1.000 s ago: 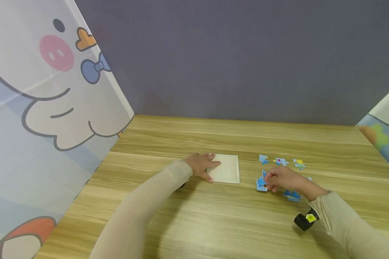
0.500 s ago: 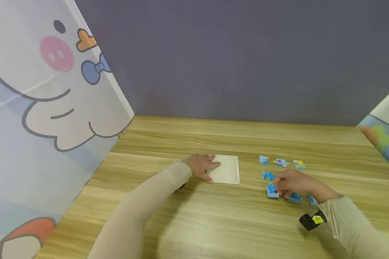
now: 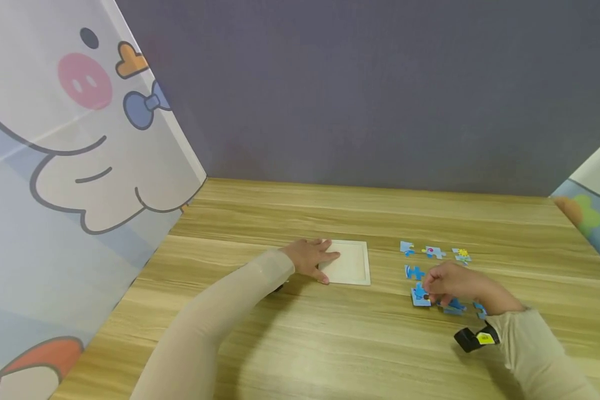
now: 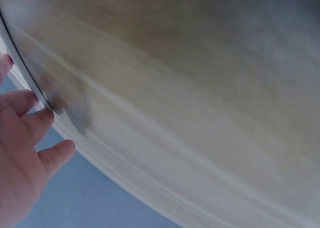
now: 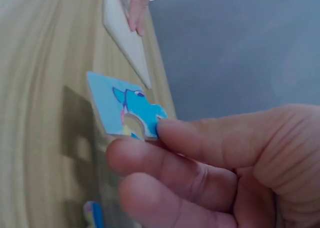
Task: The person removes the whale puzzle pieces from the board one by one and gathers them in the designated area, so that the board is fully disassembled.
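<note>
My left hand [image 3: 310, 260] rests on the left side of a pale square wooden puzzle tray [image 3: 351, 262], its fingers spread. In the left wrist view, the fingers [image 4: 37, 123] reach over the tray's edge. My right hand [image 3: 457, 283] pinches a blue puzzle piece [image 3: 420, 295] between thumb and fingers. The right wrist view shows this piece [image 5: 112, 100] raised off the table and tilted, with a blue animal's head, a straight-edged corner and a round notch. Behind it in the head view lies another blue puzzle piece [image 3: 414, 272]. My right hand partly hides the pieces beyond it.
A back row holds a light blue piece [image 3: 406, 248], a piece with a pink swirl [image 3: 434, 252] and one with a yellow flower [image 3: 462, 254]. More blue pieces [image 3: 453, 307] lie by my right hand. A grey panel [image 3: 370, 94] stands behind the wooden table [image 3: 330, 339].
My right hand has moved right and nearer to me with the pinched piece, uncovering the blue piece behind. It has hardly moved over the last half second. My left hand has stayed put.
</note>
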### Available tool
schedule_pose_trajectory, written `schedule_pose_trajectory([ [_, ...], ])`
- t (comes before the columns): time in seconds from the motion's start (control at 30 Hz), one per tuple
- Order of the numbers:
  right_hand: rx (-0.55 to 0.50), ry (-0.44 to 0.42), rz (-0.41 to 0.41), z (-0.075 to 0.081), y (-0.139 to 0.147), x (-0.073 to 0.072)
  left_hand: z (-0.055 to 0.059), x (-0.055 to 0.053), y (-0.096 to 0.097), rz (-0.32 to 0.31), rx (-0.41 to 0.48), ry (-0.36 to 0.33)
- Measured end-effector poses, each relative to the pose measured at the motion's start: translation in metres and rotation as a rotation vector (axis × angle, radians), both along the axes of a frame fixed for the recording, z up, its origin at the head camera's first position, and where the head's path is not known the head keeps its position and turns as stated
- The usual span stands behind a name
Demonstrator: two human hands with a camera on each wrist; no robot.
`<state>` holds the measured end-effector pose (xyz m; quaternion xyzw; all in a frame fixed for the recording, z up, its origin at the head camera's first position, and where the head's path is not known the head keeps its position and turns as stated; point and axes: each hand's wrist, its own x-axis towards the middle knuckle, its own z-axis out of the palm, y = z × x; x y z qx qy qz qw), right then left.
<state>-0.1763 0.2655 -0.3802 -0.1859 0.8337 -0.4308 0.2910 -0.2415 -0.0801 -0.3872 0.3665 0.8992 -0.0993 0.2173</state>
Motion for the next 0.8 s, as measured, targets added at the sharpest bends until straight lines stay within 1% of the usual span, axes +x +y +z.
schedule_pose_trajectory([
  [0.13, 0.003, 0.002, 0.004, -0.003, -0.002, 0.001, 0.002, 0.000, 0.001, 0.004, -0.006, -0.007],
  [0.27, 0.024, 0.004, -0.030, -0.004, -0.004, 0.002, 0.003, 0.001, 0.001, 0.005, -0.001, -0.007],
  [0.5, 0.119, 0.005, -0.100, -0.006, -0.009, 0.003, 0.004, 0.002, -0.001, 0.001, -0.004, -0.007],
  [0.57, 0.133, 0.009, -0.108, -0.006, -0.010, 0.004, 0.004, 0.003, -0.001, 0.005, -0.007, -0.008],
  [0.7, 0.143, 0.031, -0.110, -0.006, -0.013, 0.005, 0.004, 0.004, -0.003, 0.007, -0.026, -0.004],
  [0.8, 0.167, 0.083, -0.118, -0.002, -0.012, 0.005, 0.004, 0.004, -0.004, -0.004, -0.028, -0.005],
])
